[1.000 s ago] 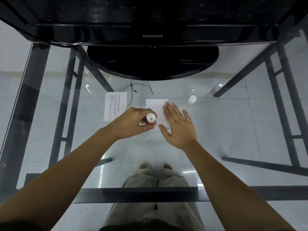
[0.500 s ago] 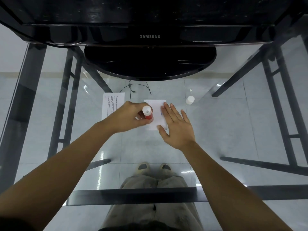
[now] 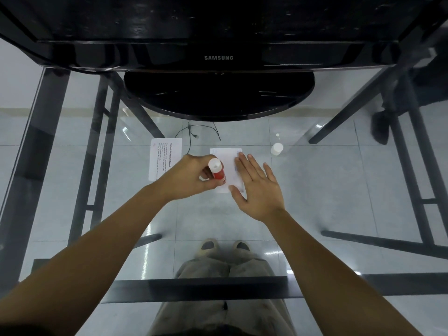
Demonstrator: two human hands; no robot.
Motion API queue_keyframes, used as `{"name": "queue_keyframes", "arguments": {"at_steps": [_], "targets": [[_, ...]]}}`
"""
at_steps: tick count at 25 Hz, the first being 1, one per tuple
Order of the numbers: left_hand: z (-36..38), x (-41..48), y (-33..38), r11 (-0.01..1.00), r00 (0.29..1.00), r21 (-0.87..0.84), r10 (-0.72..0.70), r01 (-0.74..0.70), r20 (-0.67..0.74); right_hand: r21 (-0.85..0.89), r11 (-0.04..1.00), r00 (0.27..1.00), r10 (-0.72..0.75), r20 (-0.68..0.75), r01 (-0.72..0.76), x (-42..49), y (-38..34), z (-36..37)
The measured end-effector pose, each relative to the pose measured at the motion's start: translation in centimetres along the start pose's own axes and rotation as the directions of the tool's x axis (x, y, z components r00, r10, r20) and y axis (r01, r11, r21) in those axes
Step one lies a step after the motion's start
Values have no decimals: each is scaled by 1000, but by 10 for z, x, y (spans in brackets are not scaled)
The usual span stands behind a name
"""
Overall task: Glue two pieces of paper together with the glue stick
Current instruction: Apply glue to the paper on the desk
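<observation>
At centre frame my left grip (image 3: 189, 177) curls round the red glue stick (image 3: 216, 171), tip down at the left edge of the small paper (image 3: 224, 157) to spread glue. My right grip (image 3: 257, 187) lies flat on that paper, pinning it. Further left the printed sheet (image 3: 164, 161) waits; the cap (image 3: 276, 149) is parked upper right.

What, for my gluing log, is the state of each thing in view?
glue stick: uncapped, tilted, tip down at the small paper.
cap: off, standing apart on the glass table.
small paper: flat, pressed by right hand.
printed paper: flat, text up.
left hand: fingers grip glue stick.
</observation>
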State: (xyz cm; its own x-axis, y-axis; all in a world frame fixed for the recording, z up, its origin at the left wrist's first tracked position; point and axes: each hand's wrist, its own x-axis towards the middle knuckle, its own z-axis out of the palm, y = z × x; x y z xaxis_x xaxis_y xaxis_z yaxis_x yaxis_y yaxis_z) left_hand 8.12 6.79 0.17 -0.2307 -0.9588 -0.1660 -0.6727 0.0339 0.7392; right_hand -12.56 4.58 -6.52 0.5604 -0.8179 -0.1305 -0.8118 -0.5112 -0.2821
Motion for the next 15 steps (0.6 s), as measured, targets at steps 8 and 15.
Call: {"name": "queue_keyframes", "arguments": {"at_steps": [8, 15], "targets": [[-7, 10, -3, 1000, 991, -7, 2, -3, -137, 59, 998, 999, 6, -47, -3, -1, -1, -1], [-12, 22, -8, 998, 992, 4, -54, 55, -118, 70, 998, 995, 7, -97, -1, -1, -1, 0]]}}
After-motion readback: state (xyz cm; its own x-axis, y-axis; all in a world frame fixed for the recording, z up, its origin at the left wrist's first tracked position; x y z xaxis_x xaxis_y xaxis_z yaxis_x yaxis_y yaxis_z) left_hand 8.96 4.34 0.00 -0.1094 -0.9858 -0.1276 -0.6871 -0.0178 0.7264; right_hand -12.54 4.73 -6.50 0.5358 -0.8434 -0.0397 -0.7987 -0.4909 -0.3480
